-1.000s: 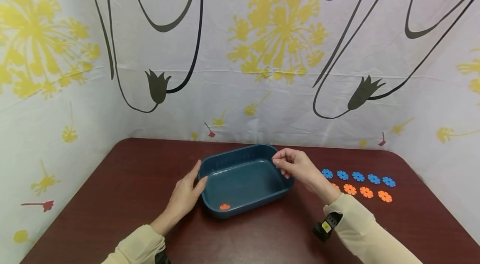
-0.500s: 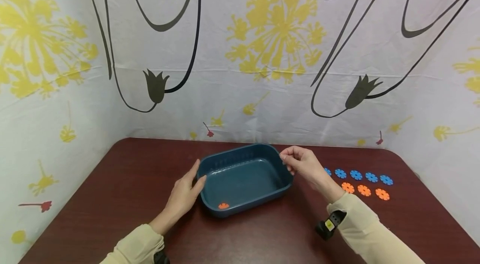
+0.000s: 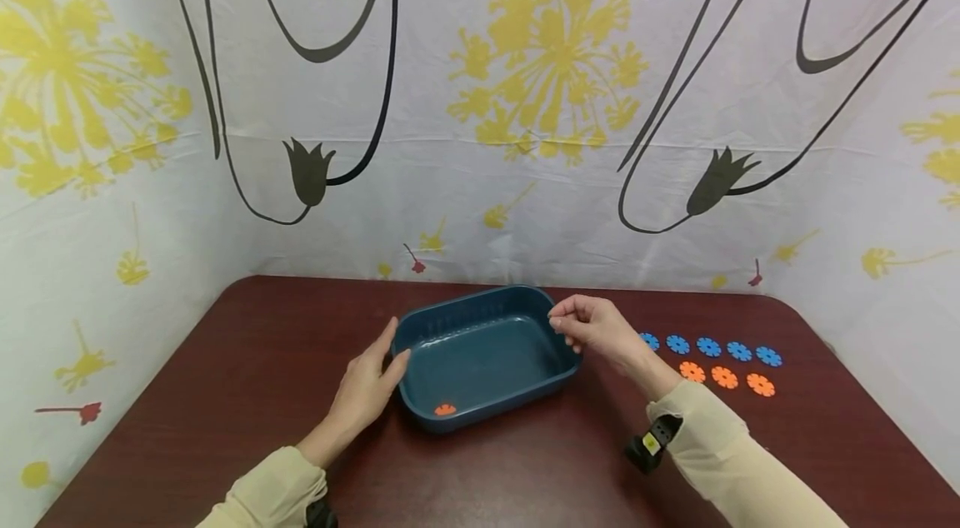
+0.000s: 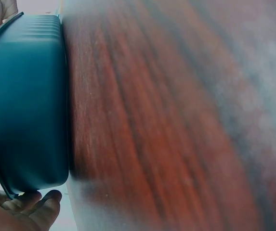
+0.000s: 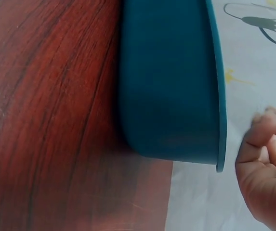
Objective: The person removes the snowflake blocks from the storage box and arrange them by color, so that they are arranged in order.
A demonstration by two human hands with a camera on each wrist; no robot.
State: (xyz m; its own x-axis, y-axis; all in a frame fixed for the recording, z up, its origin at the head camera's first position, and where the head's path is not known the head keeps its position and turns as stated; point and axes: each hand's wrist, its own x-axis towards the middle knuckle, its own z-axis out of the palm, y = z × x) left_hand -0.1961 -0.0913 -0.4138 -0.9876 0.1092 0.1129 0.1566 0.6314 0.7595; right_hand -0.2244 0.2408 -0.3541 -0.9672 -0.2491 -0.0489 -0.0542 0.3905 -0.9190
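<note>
A deep teal-blue rectangular dish (image 3: 487,366) with rounded corners sits at an angle on the table. One orange notched disc (image 3: 446,410) lies inside it, at the near left. My left hand (image 3: 362,391) grips the dish's left end, thumb over the rim and fingers along the outside; fingers (image 4: 44,209) also show at the rim in the left wrist view. My right hand (image 3: 592,330) is at the dish's right end, thumb and fingertips together. In the right wrist view that hand (image 5: 268,168) stands apart from the rim, with nothing visible in the pinch.
To the right, a row of blue notched discs (image 3: 708,346) lies behind a row of orange notched discs (image 3: 724,377), partly screened by the right forearm. Patterned white cloth (image 3: 480,211) hangs behind and beside the dark red wooden table (image 3: 225,395).
My right hand shifted right to the dish's rim, then came back left a little. An orange disc partly visible by the right wrist is now out of sight. The left hand keeps its hold.
</note>
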